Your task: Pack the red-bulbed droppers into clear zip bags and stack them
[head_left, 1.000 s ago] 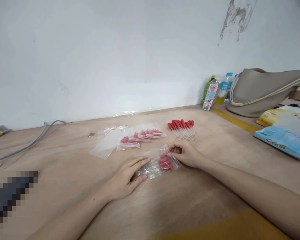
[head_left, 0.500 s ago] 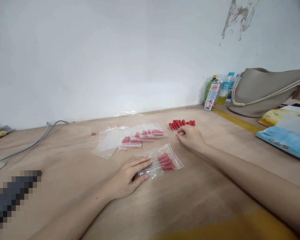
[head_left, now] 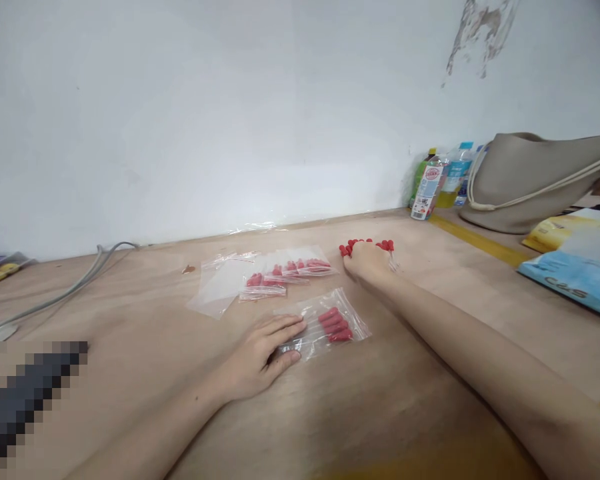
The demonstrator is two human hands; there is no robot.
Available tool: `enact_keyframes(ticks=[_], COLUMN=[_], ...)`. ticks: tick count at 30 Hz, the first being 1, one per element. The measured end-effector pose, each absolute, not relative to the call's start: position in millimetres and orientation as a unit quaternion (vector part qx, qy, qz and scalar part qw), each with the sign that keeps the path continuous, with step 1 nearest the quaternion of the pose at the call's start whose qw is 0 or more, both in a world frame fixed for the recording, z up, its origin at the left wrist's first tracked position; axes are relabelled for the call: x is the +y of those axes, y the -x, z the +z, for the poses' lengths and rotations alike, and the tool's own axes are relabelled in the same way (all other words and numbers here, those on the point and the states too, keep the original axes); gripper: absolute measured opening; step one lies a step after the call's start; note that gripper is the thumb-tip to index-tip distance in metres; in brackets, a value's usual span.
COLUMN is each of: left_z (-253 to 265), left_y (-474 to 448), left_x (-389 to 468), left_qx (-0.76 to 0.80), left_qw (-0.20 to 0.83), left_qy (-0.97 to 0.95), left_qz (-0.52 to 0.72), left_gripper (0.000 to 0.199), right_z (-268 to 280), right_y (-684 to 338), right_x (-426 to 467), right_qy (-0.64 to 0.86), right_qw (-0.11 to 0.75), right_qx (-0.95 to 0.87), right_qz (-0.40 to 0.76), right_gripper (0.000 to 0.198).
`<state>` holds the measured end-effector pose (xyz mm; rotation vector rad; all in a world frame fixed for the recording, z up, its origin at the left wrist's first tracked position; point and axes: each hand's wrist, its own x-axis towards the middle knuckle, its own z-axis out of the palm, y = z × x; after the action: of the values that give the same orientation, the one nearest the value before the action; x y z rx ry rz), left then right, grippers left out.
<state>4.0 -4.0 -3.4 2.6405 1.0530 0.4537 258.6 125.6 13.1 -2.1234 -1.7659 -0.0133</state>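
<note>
My left hand (head_left: 267,350) lies flat, fingers stretched, on the near end of a clear zip bag (head_left: 310,343). Inside that bag several droppers with red rubber bulbs (head_left: 336,325) lie side by side, bulbs towards the zip end. My right hand (head_left: 371,263) reaches into a row of loose droppers (head_left: 390,245) with red bulbs and clear stems. Its back faces me, and its fingertips are hidden among them. Behind my left hand, several overlapping zip bags (head_left: 290,270) hold more red-bulbed pieces. Left of these lies a flat, pale bag (head_left: 220,283).
A grey cable (head_left: 87,270) runs along the left side. At the back right stand drink bottles (head_left: 427,190) and a grey bag (head_left: 525,180) with a cord. A blue packet (head_left: 575,277) lies at the right edge. The white wall (head_left: 230,120) bounds the table behind.
My right hand has moved slightly forward into the row of loose droppers, now covering several of them. My left hand stays on the bag. The whole view has shifted a little.
</note>
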Motion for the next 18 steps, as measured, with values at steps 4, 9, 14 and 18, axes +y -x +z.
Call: enact_keyframes(ticks=[4,9,14,18], left_z=[-3,-4,-3,-3], left_y=[-5,-4,-4,-4], left_x=[-4,-4,-4,-4], left_qx=[0.365,0.366,0.365,0.367], left_qw=[0.127,0.130,0.128,0.132], left_qy=[-0.909,-0.909,-0.910,-0.909], left_qz=[0.155,0.153,0.149,0.149], left_gripper=[0.043,0.043,0.043,0.043], right_z=[14,-7,-20,-21], right_y=[-270,-283,-283,-277], right_x=[115,94,71,66], right_qy=[0.707,0.581,0.510,0.497], right_qw=[0.276,0.482,0.590,0.604], right_qx=[-0.650,-0.634,-0.535,-0.482], right_qz=[0.039,0.168,0.325,0.395], right_gripper=[0.026,0.025,0.064,0.080])
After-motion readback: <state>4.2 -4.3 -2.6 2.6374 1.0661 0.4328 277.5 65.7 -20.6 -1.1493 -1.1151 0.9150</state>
